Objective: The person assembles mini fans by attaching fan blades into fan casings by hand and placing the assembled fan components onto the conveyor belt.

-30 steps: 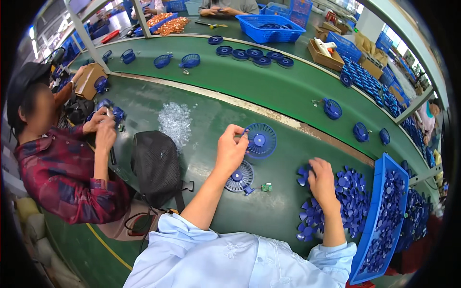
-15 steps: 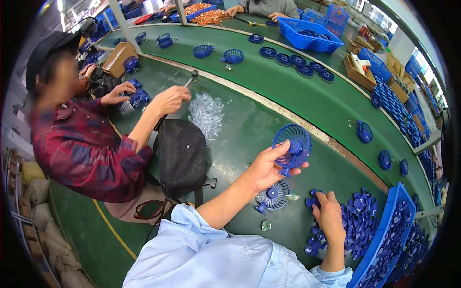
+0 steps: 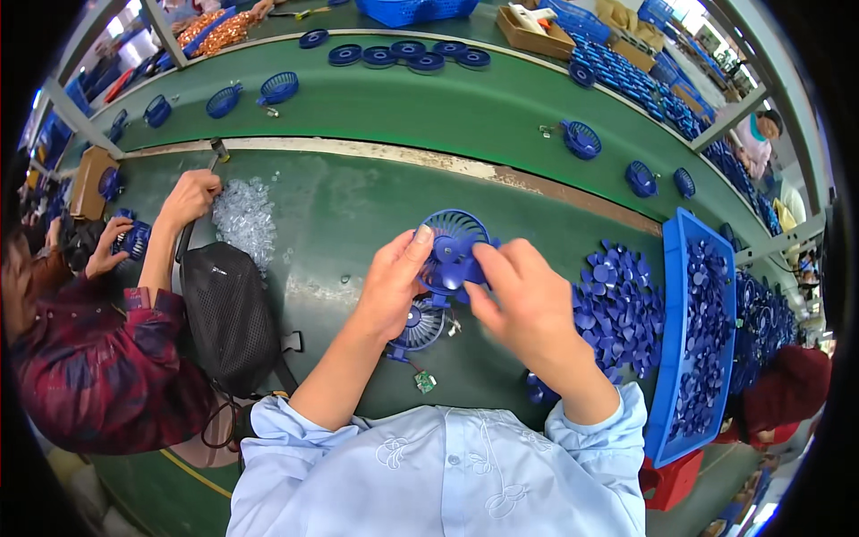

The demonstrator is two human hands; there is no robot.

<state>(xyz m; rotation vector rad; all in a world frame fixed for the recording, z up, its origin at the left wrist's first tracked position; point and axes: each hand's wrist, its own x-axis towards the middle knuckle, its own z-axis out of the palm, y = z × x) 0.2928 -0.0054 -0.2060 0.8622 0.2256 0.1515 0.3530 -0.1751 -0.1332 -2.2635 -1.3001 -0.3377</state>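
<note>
Green floor (image 3: 159,491), 1 yellow line (image 3: 199,476); green conveyor (image 3: 429,106); pale metal frame (image 3: 163,32).

From my remote seat I see a green worktable (image 3: 344,197) carrying clear plastic pieces (image 3: 242,222) and a black bag (image 3: 229,318) at left, a blue fan cage (image 3: 420,328) near centre, blue blades (image 3: 617,309) right.

Black mesh bag (image 3: 231,313) on green desk (image 3: 335,210), buckle (image 3: 292,341) at its right. Heap of small clear plastic pieces (image 3: 243,219) just beyond. Left: co-worker in plaid shirt (image 3: 107,380). Far side: open cardboard box (image 3: 537,43), orange-copper pile (image 3: 217,34). Lower right: red plastic stool (image 3: 673,481).
</note>
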